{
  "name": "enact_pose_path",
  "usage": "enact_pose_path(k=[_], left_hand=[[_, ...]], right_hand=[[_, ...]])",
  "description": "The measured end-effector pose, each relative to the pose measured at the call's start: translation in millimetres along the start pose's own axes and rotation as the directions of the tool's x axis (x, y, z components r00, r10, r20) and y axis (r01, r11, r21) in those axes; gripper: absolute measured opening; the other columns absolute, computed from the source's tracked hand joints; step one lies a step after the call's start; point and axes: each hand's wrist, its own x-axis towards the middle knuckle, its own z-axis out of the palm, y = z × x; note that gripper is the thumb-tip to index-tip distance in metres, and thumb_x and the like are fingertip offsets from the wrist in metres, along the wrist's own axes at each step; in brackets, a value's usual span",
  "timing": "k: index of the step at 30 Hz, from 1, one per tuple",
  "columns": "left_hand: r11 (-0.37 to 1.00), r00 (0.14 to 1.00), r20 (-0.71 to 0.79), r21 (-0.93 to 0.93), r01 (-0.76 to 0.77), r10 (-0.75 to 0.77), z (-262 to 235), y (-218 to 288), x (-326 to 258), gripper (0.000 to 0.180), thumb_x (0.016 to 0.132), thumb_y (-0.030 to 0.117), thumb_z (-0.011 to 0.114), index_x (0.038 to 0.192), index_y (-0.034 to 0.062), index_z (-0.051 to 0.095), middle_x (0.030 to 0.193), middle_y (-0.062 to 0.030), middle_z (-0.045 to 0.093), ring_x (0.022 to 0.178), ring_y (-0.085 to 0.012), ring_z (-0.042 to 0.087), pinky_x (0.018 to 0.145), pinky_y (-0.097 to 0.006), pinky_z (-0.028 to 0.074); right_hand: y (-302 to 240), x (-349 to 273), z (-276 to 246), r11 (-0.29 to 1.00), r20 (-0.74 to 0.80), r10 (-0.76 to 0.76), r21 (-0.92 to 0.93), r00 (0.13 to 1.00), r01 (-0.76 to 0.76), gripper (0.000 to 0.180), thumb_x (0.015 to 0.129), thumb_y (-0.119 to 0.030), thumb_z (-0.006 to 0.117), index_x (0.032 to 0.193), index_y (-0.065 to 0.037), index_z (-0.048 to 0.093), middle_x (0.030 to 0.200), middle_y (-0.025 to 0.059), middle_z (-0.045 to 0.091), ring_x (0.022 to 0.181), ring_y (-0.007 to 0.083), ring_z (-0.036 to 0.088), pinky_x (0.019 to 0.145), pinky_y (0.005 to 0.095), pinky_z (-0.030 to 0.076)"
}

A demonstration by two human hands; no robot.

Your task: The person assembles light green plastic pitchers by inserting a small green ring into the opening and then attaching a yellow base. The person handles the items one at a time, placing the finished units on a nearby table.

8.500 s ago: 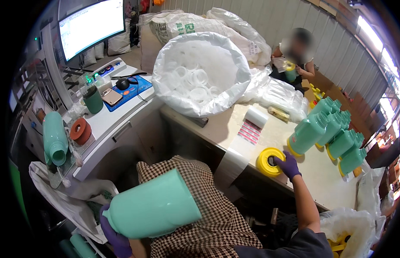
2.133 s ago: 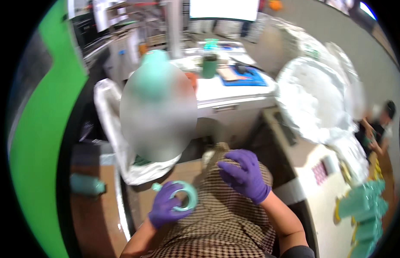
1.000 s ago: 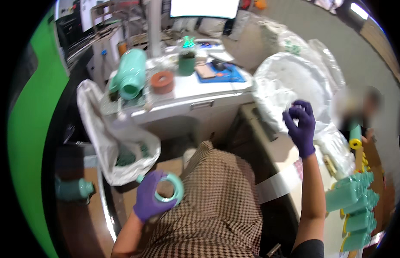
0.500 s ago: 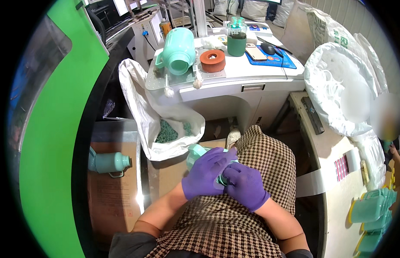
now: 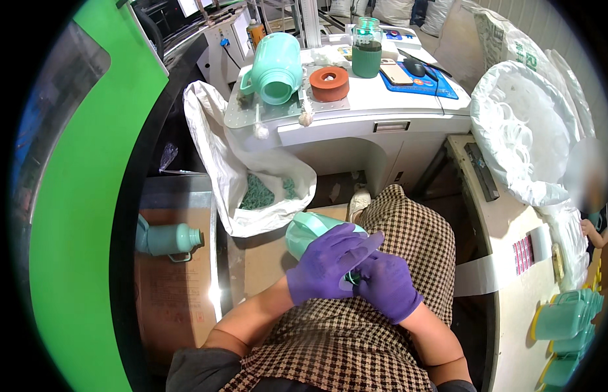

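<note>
A mint-green plastic jug body with a handle lies tilted over my lap, its base end pointing to the far left. My left hand, in a purple glove, wraps round the jug near its mouth. My right hand, gloved alike, is closed with its fingers pressed at the jug's mouth; whatever they pinch is hidden. A bit of dark green and pale rim shows between the two hands.
Ahead stands a white desk with another mint jug, a reddish-brown tape roll and a glass bottle. A white sack holds green shavings. Left, another jug lies on cardboard. Right, several jugs line a bench near another person's hand.
Both hands and the jug have shifted slightly to the right, and more of the jug's body shows past my left hand. The desk and sack sit slightly higher in view.
</note>
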Motion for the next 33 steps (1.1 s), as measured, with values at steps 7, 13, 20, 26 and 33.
enact_pose_path(k=[7, 13, 20, 26, 33], left_hand=[[0.999, 0.999, 0.018, -0.003, 0.043, -0.042, -0.8, -3.4, 1.4, 0.106, 0.056, 0.029, 0.090, 0.150, 0.0025, 0.049, 0.134, -0.0112, 0.066, 0.109, -0.0272, 0.069, 0.108, -0.048, 0.050], [0.999, 0.999, 0.041, 0.037, 0.017, -0.019, 3.8, -4.9, -0.1, 0.100, 0.061, 0.035, 0.088, 0.148, 0.0022, 0.051, 0.134, -0.0101, 0.066, 0.111, -0.0279, 0.068, 0.109, -0.048, 0.049], [0.931, 0.937, 0.221, 0.188, -0.312, 0.270, 2.4, 13.0, 22.6, 0.053, 0.085, 0.028, 0.073, 0.136, 0.0217, 0.061, 0.127, -0.0044, 0.069, 0.115, -0.0231, 0.067, 0.109, -0.049, 0.045], [0.536, 0.523, 0.372, 0.076, -0.841, 0.767, 50.9, 47.6, 17.3, 0.014, 0.102, 0.035, 0.050, 0.104, 0.0222, 0.056, 0.095, 0.0047, 0.058, 0.101, -0.0137, 0.061, 0.102, -0.042, 0.043], [0.440, 0.406, 0.495, 0.053, -0.897, 0.768, 88.5, 51.4, -3.2, 0.018, 0.107, 0.032, 0.044, 0.117, 0.0217, 0.055, 0.103, 0.0045, 0.055, 0.109, -0.0082, 0.054, 0.121, -0.038, 0.026]], right_hand=[[5.1, -6.8, 13.0, 0.998, -0.120, -0.056, 0.029, 0.991, 0.060, 0.023, 0.077, -0.001, 0.068, 0.099, -0.006, 0.067, 0.093, 0.0115, 0.068, 0.078, 0.0327, 0.068, 0.068, 0.0398, 0.055], [10.8, -19.8, -1.1, 0.979, 0.034, -0.130, 0.166, 0.991, 0.122, 0.041, 0.075, 0.004, 0.064, 0.115, -0.003, 0.060, 0.102, 0.0194, 0.063, 0.090, 0.0392, 0.063, 0.082, 0.0464, 0.052], [23.9, -75.6, -1.8, 0.883, -0.449, 0.032, 0.431, 0.893, 0.185, 0.030, 0.080, 0.003, 0.070, 0.109, -0.005, 0.072, 0.108, 0.0160, 0.071, 0.101, 0.0351, 0.069, 0.091, 0.0412, 0.056], [141.5, -172.1, -117.5, 0.870, -0.920, 0.065, -0.137, 0.386, -0.474, 0.018, 0.082, -0.001, 0.075, 0.100, -0.002, 0.072, 0.101, 0.0140, 0.071, 0.098, 0.0312, 0.068, 0.087, 0.0387, 0.054], [328.5, -250.7, -150.3, 0.726, -0.911, 0.178, -0.134, 0.372, -0.675, 0.026, 0.083, -0.022, 0.082, 0.099, -0.004, 0.074, 0.107, 0.0147, 0.070, 0.100, 0.0324, 0.067, 0.090, 0.0418, 0.052]])
